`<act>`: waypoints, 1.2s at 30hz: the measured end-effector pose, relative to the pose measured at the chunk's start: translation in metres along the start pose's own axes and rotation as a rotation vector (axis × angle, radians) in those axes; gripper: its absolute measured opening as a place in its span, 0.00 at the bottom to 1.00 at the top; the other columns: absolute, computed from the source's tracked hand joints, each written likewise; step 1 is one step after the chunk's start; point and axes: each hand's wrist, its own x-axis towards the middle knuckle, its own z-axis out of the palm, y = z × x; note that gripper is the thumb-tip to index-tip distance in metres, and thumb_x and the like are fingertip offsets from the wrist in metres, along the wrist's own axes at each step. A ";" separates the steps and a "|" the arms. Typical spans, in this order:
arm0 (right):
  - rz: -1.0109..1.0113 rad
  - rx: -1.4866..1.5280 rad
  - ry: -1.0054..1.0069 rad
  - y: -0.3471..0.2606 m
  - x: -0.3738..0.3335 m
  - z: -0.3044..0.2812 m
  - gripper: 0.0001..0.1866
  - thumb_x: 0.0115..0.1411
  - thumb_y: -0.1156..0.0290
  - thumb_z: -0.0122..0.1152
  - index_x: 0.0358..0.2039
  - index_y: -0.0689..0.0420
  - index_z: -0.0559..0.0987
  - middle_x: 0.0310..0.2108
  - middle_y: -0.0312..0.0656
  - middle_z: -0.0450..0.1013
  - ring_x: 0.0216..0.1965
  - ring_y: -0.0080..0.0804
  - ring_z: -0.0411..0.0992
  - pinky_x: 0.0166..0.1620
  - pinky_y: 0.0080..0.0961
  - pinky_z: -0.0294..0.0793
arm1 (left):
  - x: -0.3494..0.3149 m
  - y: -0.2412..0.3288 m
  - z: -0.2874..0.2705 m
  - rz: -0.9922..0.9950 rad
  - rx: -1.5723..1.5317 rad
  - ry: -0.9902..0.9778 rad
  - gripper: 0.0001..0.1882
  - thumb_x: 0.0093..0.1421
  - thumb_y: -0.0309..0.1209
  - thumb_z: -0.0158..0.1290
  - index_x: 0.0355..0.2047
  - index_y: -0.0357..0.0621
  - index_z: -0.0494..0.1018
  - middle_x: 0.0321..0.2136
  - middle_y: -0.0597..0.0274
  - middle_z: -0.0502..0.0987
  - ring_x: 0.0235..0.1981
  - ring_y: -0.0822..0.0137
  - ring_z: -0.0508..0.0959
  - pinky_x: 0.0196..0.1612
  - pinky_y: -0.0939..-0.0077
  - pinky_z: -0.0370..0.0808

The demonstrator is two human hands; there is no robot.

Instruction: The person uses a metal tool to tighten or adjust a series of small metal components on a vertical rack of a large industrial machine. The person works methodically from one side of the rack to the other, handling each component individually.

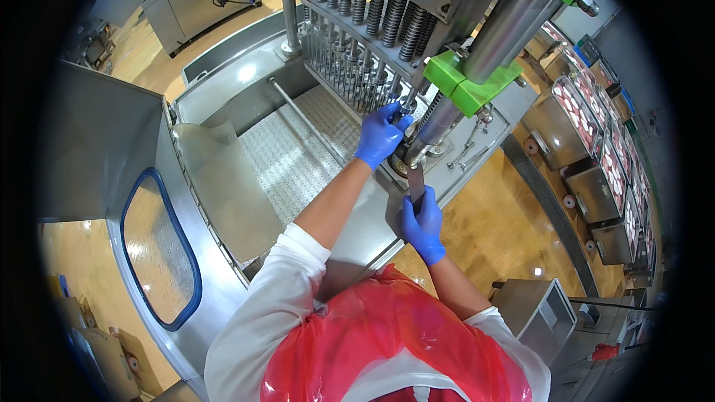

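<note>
Both my hands wear blue gloves. My right hand [423, 227] is closed around a flat grey metal tool [416, 182]; its far end meets the base of a thick steel column [439, 123], so I cannot tell the tool's kind. Slightly farther off and to the left, my left hand [381, 134] has its fingers curled at a round metal fitting [406, 106] beside the column, under the spring-loaded needle head [365, 7]. What those fingers grip, if anything, is hidden. A green clamp block [473, 82] surrounds the column above.
Small metal parts [468, 152] lie on the machine top right of the column. A perforated steel bed [298, 149] with a crossing rod [309, 123] is at left. An open metal cover with a blue-edged window [156, 249] stands nearer left. Filled steel carts [573, 119] line the right.
</note>
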 end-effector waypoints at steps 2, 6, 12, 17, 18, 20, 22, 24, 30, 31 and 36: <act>0.040 -0.029 -0.085 0.000 0.005 -0.002 0.12 0.61 0.71 0.63 0.42 0.59 0.72 0.22 0.44 0.70 0.20 0.35 0.71 0.26 0.31 0.69 | 0.003 0.009 -0.012 -0.037 0.017 -0.064 0.20 0.56 0.32 0.66 0.46 0.34 0.80 0.36 0.55 0.85 0.34 0.70 0.83 0.41 0.73 0.79; 0.541 0.661 -0.407 -0.020 0.016 0.003 0.10 0.63 0.72 0.62 0.41 0.56 0.71 0.23 0.36 0.67 0.19 0.26 0.67 0.22 0.24 0.63 | 0.011 0.024 -0.031 -0.100 0.111 -0.173 0.23 0.56 0.33 0.67 0.49 0.32 0.79 0.39 0.51 0.85 0.38 0.68 0.84 0.46 0.73 0.79; 0.482 0.745 -0.355 -0.030 0.017 0.027 0.08 0.64 0.76 0.60 0.40 0.57 0.69 0.24 0.32 0.65 0.20 0.20 0.64 0.22 0.19 0.61 | 0.015 0.007 -0.019 -0.020 0.171 -0.111 0.19 0.58 0.32 0.66 0.47 0.36 0.80 0.37 0.56 0.85 0.35 0.69 0.83 0.43 0.73 0.78; 0.285 0.562 -0.173 0.001 0.002 0.029 0.08 0.64 0.77 0.58 0.40 0.58 0.69 0.26 0.33 0.66 0.22 0.19 0.64 0.24 0.19 0.62 | 0.008 0.007 -0.001 0.036 0.049 -0.123 0.12 0.60 0.29 0.62 0.41 0.35 0.78 0.30 0.57 0.83 0.28 0.70 0.79 0.35 0.72 0.76; 0.270 0.556 -0.169 0.002 0.000 0.028 0.08 0.64 0.78 0.58 0.40 0.58 0.69 0.26 0.32 0.66 0.22 0.18 0.64 0.25 0.19 0.62 | 0.005 0.008 0.001 0.038 0.095 -0.104 0.10 0.61 0.27 0.62 0.40 0.35 0.78 0.28 0.61 0.82 0.26 0.74 0.77 0.33 0.74 0.75; 0.259 0.554 -0.176 0.005 -0.003 0.028 0.08 0.64 0.78 0.58 0.41 0.58 0.69 0.26 0.32 0.66 0.23 0.18 0.64 0.25 0.19 0.63 | 0.004 0.002 0.002 0.047 0.184 -0.085 0.10 0.61 0.28 0.62 0.40 0.36 0.78 0.26 0.57 0.82 0.26 0.71 0.78 0.31 0.71 0.75; 0.262 0.563 -0.186 0.007 -0.002 0.028 0.09 0.63 0.78 0.58 0.42 0.59 0.70 0.26 0.32 0.66 0.23 0.19 0.65 0.26 0.19 0.64 | 0.003 0.010 0.003 0.037 0.172 -0.082 0.10 0.60 0.29 0.61 0.39 0.37 0.79 0.26 0.48 0.82 0.25 0.61 0.83 0.31 0.66 0.76; 0.302 0.387 -0.227 0.003 0.002 0.020 0.10 0.62 0.74 0.60 0.43 0.60 0.72 0.27 0.39 0.70 0.27 0.22 0.68 0.32 0.25 0.69 | 0.003 0.007 0.003 0.034 0.100 -0.086 0.10 0.60 0.29 0.61 0.40 0.37 0.79 0.26 0.51 0.83 0.25 0.65 0.82 0.32 0.67 0.76; -0.276 0.086 0.038 -0.095 0.046 -0.035 0.12 0.65 0.73 0.57 0.48 0.61 0.74 0.24 0.49 0.74 0.24 0.43 0.76 0.29 0.38 0.75 | 0.006 -0.021 0.002 0.077 -0.195 -0.061 0.08 0.60 0.27 0.61 0.38 0.35 0.79 0.25 0.60 0.82 0.25 0.76 0.75 0.32 0.72 0.74; -0.418 -0.022 0.155 -0.102 0.054 -0.039 0.12 0.66 0.73 0.56 0.49 0.61 0.74 0.24 0.50 0.75 0.23 0.46 0.77 0.28 0.40 0.75 | 0.007 -0.019 0.006 0.050 -0.241 -0.051 0.08 0.60 0.27 0.61 0.38 0.35 0.79 0.24 0.61 0.81 0.25 0.77 0.73 0.31 0.73 0.73; -0.361 -0.602 0.121 -0.071 0.080 -0.033 0.08 0.66 0.68 0.56 0.39 0.59 0.75 0.20 0.50 0.75 0.19 0.49 0.75 0.22 0.43 0.75 | 0.003 0.019 0.001 -0.093 0.038 -0.174 0.06 0.63 0.24 0.58 0.38 0.34 0.79 0.30 0.70 0.79 0.30 0.81 0.72 0.34 0.81 0.73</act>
